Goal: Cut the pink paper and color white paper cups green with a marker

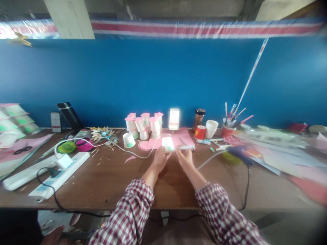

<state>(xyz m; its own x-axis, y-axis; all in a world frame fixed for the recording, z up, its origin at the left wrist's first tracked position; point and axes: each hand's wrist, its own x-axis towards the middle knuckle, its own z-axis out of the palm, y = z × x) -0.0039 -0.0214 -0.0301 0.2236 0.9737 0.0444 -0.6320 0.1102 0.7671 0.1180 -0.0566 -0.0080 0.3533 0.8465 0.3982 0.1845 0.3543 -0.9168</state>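
Note:
A small white paper cup [167, 143] with a green mark is gripped at its lower left side by my left hand [160, 160]. My right hand [185, 158], just right of the cup, is closed around a white marker pen [187, 147] whose dark end points right. Whether the marker touches the cup cannot be made out. Beneath and behind both lies pink paper [187, 136]. Another paper cup [129, 140] stands alone to the left. Further back are several stacked cups [155, 127] with pink paper tops.
A power strip [60, 175] and white cable lie left. Scissors [22, 149] rest on paper at far left. On the right stand a brown jar [199, 119], a red cup [200, 132], a white cup [211, 129] and a brush holder [228, 131], near a purple glue gun [240, 153].

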